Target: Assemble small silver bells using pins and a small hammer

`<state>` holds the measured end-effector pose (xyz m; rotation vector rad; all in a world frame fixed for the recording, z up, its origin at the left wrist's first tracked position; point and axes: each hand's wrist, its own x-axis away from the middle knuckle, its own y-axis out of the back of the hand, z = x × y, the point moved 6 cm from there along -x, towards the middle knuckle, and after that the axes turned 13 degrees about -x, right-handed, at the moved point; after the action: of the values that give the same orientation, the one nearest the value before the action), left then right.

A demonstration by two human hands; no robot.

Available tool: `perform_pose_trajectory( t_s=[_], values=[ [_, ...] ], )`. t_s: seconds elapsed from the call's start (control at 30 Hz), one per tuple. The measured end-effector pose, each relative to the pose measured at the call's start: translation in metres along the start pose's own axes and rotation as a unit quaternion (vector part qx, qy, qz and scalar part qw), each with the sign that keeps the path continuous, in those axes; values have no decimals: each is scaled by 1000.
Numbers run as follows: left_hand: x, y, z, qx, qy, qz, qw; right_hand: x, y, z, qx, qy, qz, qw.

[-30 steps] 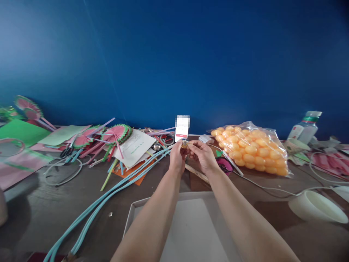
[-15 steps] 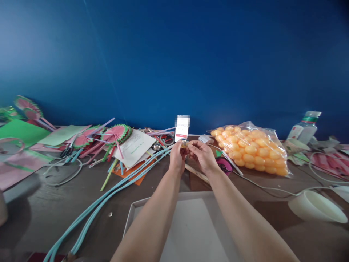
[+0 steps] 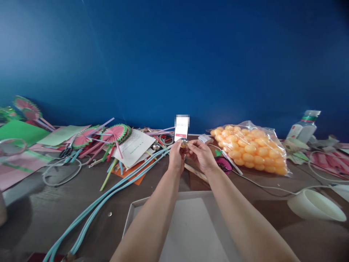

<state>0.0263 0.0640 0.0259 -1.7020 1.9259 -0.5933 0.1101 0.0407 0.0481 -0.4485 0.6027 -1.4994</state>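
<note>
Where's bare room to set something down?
Bare table shows left of the blue cords, below the cable loop, and between the right forearm and white bowl; the tray looks bare too. Crowded: the back along the wall, with paper fans, phone and bag of orange balls.

A ball (image 3: 184,143) sits between the left hand (image 3: 176,158) and right hand (image 3: 203,154), with a phone (image 3: 181,133) behind it and a tray (image 3: 188,225) in front. Leftward run cords (image 3: 131,179), then paper fans (image 3: 116,134); rightward, a bag of balls (image 3: 251,149) — bottle (image 3: 301,131) further right, cup (image 3: 317,205) nearer, wall (image 3: 174,54) behind all.
</note>
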Motion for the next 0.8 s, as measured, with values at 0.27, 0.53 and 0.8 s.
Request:
perform_pose_trajectory(
  t_s=[0.27, 0.53, 0.8],
  values=[
    [3, -1, -4, 1, -8, -5, 1000, 0, 3, -1, -16, -15, -27, 999],
    [4, -4, -7, -8, -9, -7, 1000, -1, 4, -3, -16, -8, -46, 999],
    [-1, 1, -4, 6, -11, -34, 999, 0, 1, -4, -33, -6, -34, 999]
  ],
)
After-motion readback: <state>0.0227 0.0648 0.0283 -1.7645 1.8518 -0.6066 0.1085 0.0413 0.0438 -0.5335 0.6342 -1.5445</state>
